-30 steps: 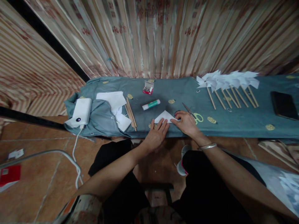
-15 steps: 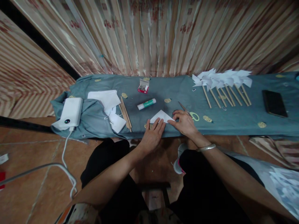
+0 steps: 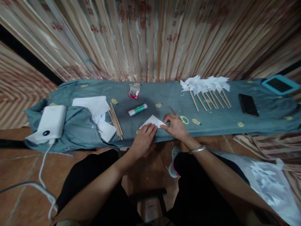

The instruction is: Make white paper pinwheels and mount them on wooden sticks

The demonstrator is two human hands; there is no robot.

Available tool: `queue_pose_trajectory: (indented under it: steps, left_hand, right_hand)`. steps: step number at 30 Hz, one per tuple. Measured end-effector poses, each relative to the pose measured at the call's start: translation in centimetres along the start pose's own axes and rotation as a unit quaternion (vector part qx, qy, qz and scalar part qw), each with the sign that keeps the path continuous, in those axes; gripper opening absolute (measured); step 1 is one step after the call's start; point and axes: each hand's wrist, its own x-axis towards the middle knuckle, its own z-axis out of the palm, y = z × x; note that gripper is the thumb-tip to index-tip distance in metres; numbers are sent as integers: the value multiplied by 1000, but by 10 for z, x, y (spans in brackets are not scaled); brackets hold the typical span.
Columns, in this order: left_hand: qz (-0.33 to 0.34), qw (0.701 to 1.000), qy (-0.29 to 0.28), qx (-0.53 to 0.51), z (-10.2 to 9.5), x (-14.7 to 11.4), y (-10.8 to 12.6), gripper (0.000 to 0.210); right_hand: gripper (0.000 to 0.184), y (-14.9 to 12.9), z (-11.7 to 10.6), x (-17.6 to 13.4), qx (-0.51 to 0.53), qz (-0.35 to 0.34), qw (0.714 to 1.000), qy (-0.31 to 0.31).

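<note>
A sheet of white paper (image 3: 153, 120), folded into a triangle, lies near the front edge of the cloth-covered table (image 3: 164, 91). My left hand (image 3: 143, 137) presses flat on its lower left side with fingers stretched out. At its right corner, my right hand (image 3: 175, 126) pinches the paper between thumb and fingers. Scissors (image 3: 184, 119) with light green handles lie just beyond my right hand. A glue stick (image 3: 137, 109) rests behind the paper, to the left. Farther back stands an open red box (image 3: 134, 92) of small metal pieces.
Wooden sticks (image 3: 116, 121) and white paper sheets (image 3: 91, 103) lie to the left, near a white power bank (image 3: 52, 123) with a cable. At the back right are several paper pinwheels (image 3: 204, 84) on sticks, a black phone (image 3: 248, 105) and a blue-framed device (image 3: 280, 84).
The camera view has shifted to the right, bringing the blue-framed device into full view. Both hands stay on the folded paper, in nearly the same pose.
</note>
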Motion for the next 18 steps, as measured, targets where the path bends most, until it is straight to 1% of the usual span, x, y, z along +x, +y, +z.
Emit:
queue_pose_trajectory:
  steps: [6,10,14,18]
  left_hand:
    - [3,1000,1,2,1,2,-1,50]
    - [14,1000,5,-1,2,0,-4,51]
    - [17,1000,15,0,1,-9,-13,50]
    - [11,1000,17,3,-7,-20,-21,50]
  right_hand:
    - [22,-3,4,0,-33,-14,999,12]
    - [26,-5,4,0,-52,-16,999,-1]
    - [25,-5,2,1,-52,-11,999,-6]
    - [26,-4,1,0,-51,-17,999,-8]
